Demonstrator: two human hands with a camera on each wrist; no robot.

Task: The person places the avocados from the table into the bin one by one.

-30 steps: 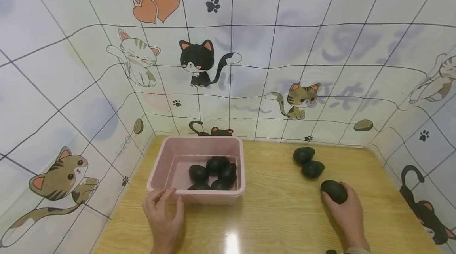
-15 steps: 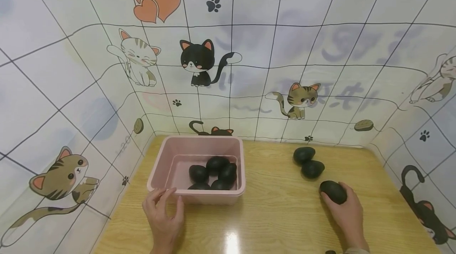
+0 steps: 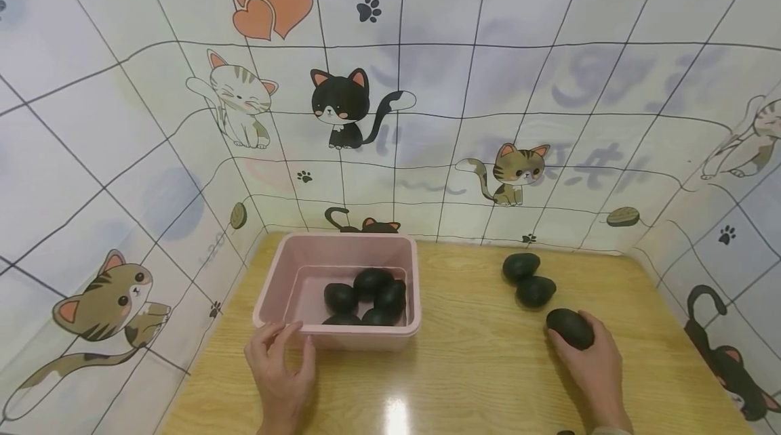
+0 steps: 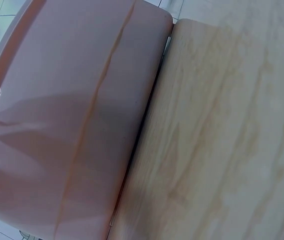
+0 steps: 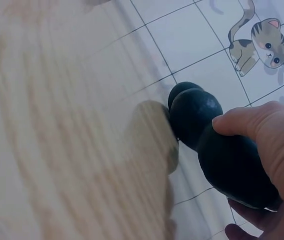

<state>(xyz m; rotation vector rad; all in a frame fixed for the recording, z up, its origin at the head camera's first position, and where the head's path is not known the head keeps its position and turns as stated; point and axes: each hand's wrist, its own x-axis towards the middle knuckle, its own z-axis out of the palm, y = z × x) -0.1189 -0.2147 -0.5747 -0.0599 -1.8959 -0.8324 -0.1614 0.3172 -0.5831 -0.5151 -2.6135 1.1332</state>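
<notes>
In the head view, my right hand [image 3: 594,370] grips a dark green avocado [image 3: 570,328] at the right side of the table, thumb on one side and fingers on the other. The right wrist view shows the held avocado [image 5: 236,167] close up, with the thumb along its top. Two more avocados [image 3: 535,291] lie together just beyond it. My left hand [image 3: 281,374] holds the near left rim of a pink plastic bin [image 3: 366,339], fingers over the edge and thumb at the outer wall. Several avocados [image 3: 373,283] lie inside the bin, mostly towards its right side.
The wood-grain table [image 3: 470,360] ends at the back against a wall covering [image 3: 427,83] with a grid and cartoon cats. Similar covering rises at the left and right. A small dark object [image 3: 566,432] shows at the bottom edge near the right wrist.
The right hand's avocado has shifted very slightly left. The left hand stays at the bin's rim, and the bin and the other avocados have not moved.
</notes>
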